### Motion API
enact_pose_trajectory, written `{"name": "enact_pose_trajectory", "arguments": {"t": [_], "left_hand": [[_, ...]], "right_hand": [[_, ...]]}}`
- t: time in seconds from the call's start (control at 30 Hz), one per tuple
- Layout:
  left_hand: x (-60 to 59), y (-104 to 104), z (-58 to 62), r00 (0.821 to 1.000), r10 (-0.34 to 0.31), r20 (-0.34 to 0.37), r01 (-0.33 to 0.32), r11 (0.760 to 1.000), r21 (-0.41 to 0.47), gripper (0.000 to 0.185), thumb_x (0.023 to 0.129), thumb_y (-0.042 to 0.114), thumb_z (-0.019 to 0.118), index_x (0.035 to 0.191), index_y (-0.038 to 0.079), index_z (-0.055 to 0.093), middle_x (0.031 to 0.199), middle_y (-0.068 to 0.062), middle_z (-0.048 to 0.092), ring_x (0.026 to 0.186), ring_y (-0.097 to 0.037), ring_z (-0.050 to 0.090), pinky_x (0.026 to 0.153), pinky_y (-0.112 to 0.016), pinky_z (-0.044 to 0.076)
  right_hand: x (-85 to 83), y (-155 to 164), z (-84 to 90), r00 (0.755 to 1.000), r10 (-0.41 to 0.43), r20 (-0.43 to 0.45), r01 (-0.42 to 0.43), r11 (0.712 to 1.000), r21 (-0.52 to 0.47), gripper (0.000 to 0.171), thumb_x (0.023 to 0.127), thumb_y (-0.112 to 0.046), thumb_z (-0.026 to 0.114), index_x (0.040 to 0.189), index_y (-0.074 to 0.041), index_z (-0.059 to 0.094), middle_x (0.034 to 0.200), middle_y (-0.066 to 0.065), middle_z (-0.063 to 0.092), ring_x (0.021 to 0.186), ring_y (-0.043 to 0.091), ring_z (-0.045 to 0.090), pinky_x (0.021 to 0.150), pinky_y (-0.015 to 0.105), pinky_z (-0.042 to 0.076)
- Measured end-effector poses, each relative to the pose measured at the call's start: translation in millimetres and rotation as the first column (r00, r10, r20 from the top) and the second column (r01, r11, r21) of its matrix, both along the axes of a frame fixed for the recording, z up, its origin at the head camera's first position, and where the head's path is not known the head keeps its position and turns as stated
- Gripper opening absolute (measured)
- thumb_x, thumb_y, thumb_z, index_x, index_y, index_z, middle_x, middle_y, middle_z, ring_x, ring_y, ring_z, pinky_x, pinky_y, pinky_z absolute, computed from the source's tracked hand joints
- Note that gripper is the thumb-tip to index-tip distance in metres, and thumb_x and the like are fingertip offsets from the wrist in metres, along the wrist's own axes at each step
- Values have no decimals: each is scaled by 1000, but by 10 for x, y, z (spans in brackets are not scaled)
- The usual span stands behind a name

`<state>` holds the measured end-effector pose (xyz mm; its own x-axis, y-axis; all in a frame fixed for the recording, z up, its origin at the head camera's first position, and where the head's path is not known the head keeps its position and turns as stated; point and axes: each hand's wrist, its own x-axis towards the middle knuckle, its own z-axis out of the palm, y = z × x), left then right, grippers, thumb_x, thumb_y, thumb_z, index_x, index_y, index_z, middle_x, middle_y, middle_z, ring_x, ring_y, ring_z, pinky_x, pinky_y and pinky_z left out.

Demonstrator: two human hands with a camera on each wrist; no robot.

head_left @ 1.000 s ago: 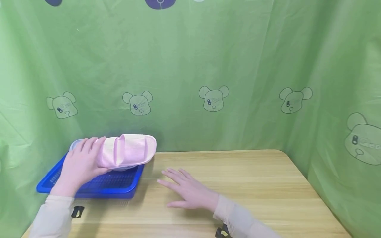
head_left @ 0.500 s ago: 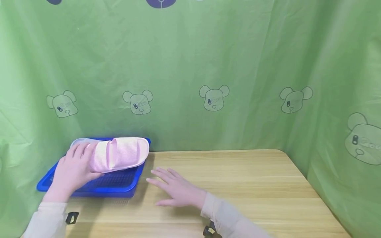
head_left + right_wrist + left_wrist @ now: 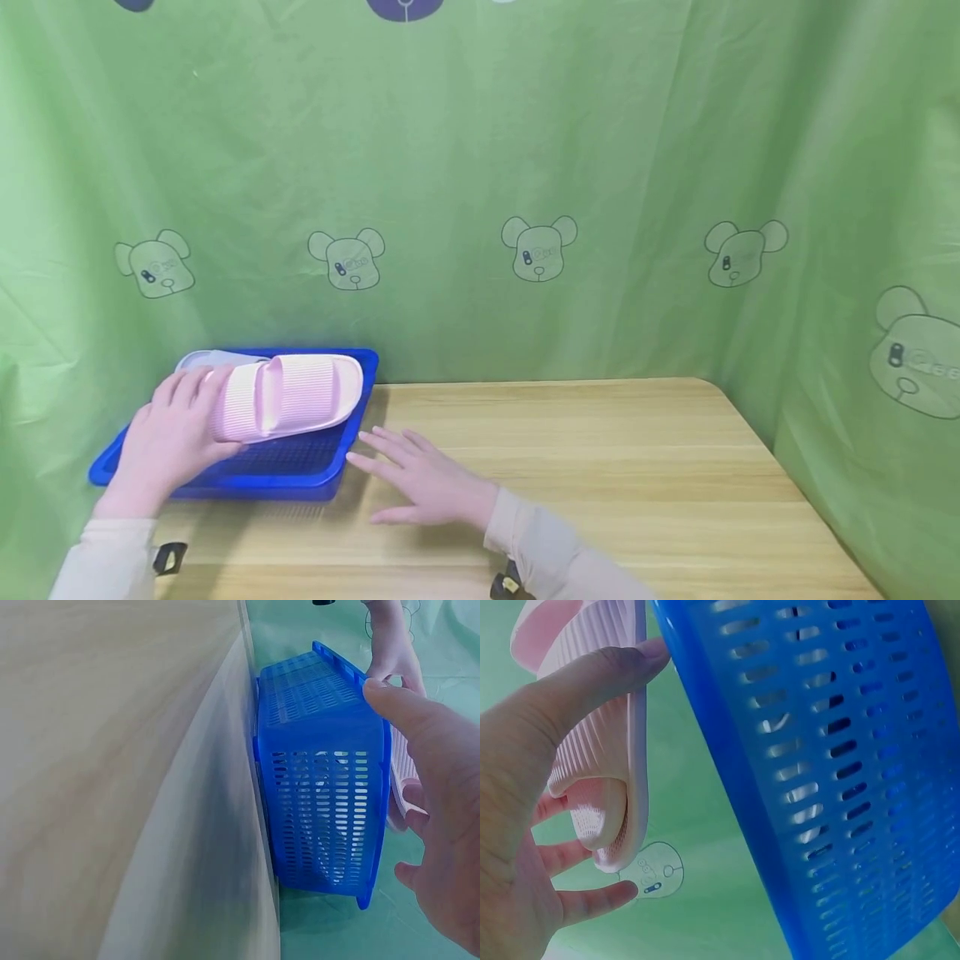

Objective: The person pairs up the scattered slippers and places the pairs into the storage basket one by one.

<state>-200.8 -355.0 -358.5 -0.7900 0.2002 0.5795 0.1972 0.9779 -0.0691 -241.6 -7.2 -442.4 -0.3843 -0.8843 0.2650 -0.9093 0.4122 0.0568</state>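
Head view, from the left edge: the left hand (image 3: 171, 433) grips the heel end of a pink slipper (image 3: 288, 405), fingers curled over its top and the thumb underneath, and holds it low over a blue basket (image 3: 112, 462). The left wrist view shows the same hold — thumb pressed along the ribbed sole edge, the other fingers (image 3: 592, 900) wrapped round the far side of the slipper (image 3: 604, 750) — with the slotted wall of the basket (image 3: 832, 772) just beside it. Whether the slipper touches the basket floor I cannot tell. A pale object (image 3: 206, 359) shows at the back of the basket behind the slipper, mostly hidden. Right of the basket, the right hand (image 3: 423, 483) lies flat on the wooden table (image 3: 637, 475), fingers straight and spread, holding nothing — its fingertips near the basket's right wall. Behind all this hangs a green curtain (image 3: 600, 167) printed with bear heads.
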Motion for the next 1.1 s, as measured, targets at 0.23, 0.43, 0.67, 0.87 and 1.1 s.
{"name": "enact_pose_trajectory", "arguments": {"t": [0.23, 0.43, 0.67, 0.87, 1.1], "left_hand": [[19, -59, 14, 1000, -1, 26, 1, 1000, -13, 111, 47, 41, 93, 138, 9, 40, 128, -22, 48, 119, -54, 40, 73, -76, 44], [20, -109, 5, 999, -13, 38, 13, 1000, -18, 113, 46, 40, 94, 139, 9, 39, 129, -23, 47, 119, -56, 39, 74, -77, 43], [7, -187, -20, 997, -41, 59, 43, 999, -31, 113, 44, 38, 95, 138, 8, 41, 127, -26, 48, 116, -57, 41, 76, -77, 42], [1, -234, -13, 994, -54, 94, 58, 997, -47, 111, 44, 36, 94, 137, 6, 42, 128, -27, 49, 115, -56, 41, 76, -76, 43], [-5, -249, 21, 987, -39, 157, 50, 997, -65, 110, 45, 37, 94, 138, 6, 42, 130, -26, 48, 116, -55, 41, 78, -76, 44]], "right_hand": [[23, -100, -16, 1000, -1, 16, 1, 1000, 23, 85, 91, -67, 43, 156, -32, 1, 165, 7, 8, 153, 23, 8, 121, 52, 19], [38, -151, -25, 1000, -6, 3, 6, 1000, 28, 85, 91, -68, 43, 156, -33, 1, 166, 6, 7, 153, 22, 7, 120, 52, 21], [56, -199, -36, 1000, -12, 14, 11, 999, 38, 83, 92, -69, 40, 155, -36, -2, 166, 5, 7, 153, 22, 7, 121, 51, 20], [87, -238, -28, 999, -13, 29, 12, 999, 43, 81, 93, -68, 39, 155, -36, 0, 166, 5, 6, 153, 24, 10, 122, 50, 19], [82, -274, -18, 999, -9, 32, 8, 999, 36, 83, 92, -69, 41, 155, -37, -2, 166, 4, 7, 153, 24, 9, 121, 51, 18]]}}
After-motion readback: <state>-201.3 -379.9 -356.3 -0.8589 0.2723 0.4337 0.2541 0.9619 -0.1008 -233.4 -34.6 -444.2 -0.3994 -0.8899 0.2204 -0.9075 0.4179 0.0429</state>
